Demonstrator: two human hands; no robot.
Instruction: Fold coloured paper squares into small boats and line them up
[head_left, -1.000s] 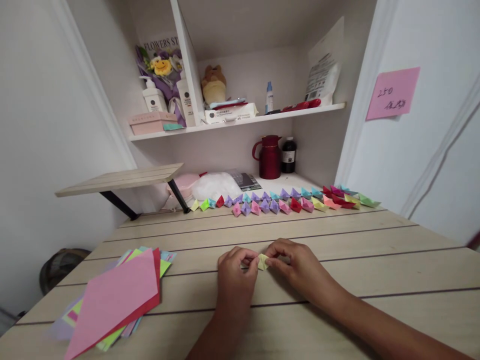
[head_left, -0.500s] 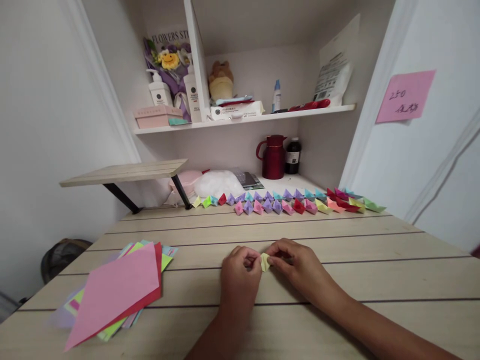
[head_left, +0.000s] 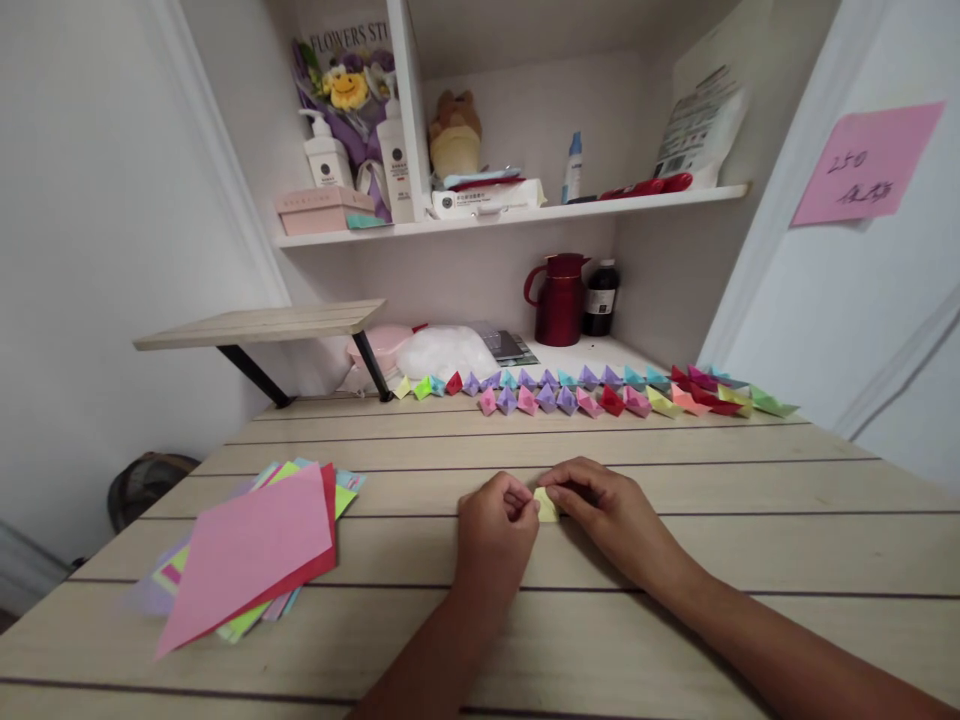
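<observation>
A small folded piece of pale yellow paper (head_left: 546,505) lies at the middle of the wooden table (head_left: 675,560), pinched from both sides. My left hand (head_left: 495,525) is closed on its left end. My right hand (head_left: 607,510) is closed on its right end, fingers curled over it. Most of the paper is hidden between my fingertips.
A fanned stack of coloured paper sheets (head_left: 247,550), pink on top, lies at the left. Several folded paper boats (head_left: 600,395) stand in rows along the table's far edge. Behind are a dark red jug (head_left: 559,300), a dark bottle (head_left: 601,298), a small raised shelf (head_left: 262,325) and a loaded wall shelf (head_left: 517,212).
My hands stay pinched on the yellow paper with only small finger shifts. The head camera has tilted and moved, so the scene sits slightly higher and further right in view.
</observation>
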